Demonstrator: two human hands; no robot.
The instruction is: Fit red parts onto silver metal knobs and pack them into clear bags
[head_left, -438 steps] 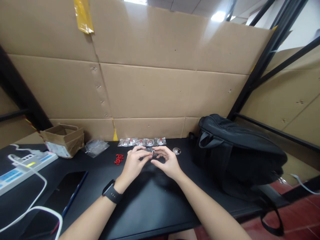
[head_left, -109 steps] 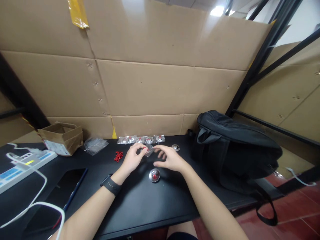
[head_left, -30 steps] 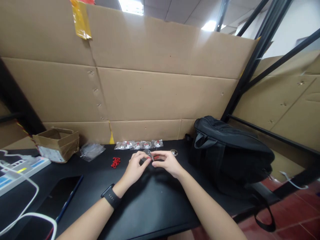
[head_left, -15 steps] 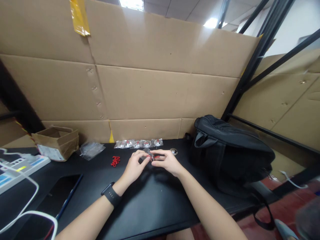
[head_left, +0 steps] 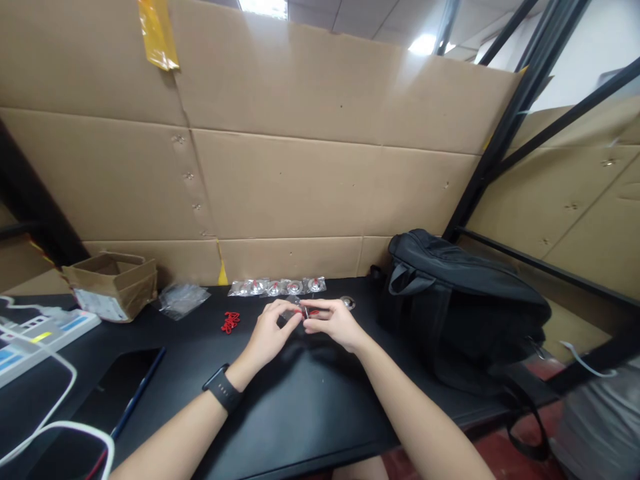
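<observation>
Left grip [head_left: 270, 333] pinches a clear plastic sachet [head_left: 293, 302]; my right grip [head_left: 340, 327] clasps a thin silver metal disc with red cord [head_left: 307, 311] edge-on beside it, above the black desk [head_left: 320, 407]. Open surface stretches below to the front edge [head_left: 320, 463]; a black fabric backpack [head_left: 460, 300] bounds my right.

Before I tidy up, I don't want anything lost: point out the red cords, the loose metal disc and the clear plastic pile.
Red cords [head_left: 231, 323]: head view, middle of the tangle.
Loose metal disc [head_left: 348, 303]: head view, its visible face.
Clear plastic pile [head_left: 183, 301]: head view, its middle.
</observation>
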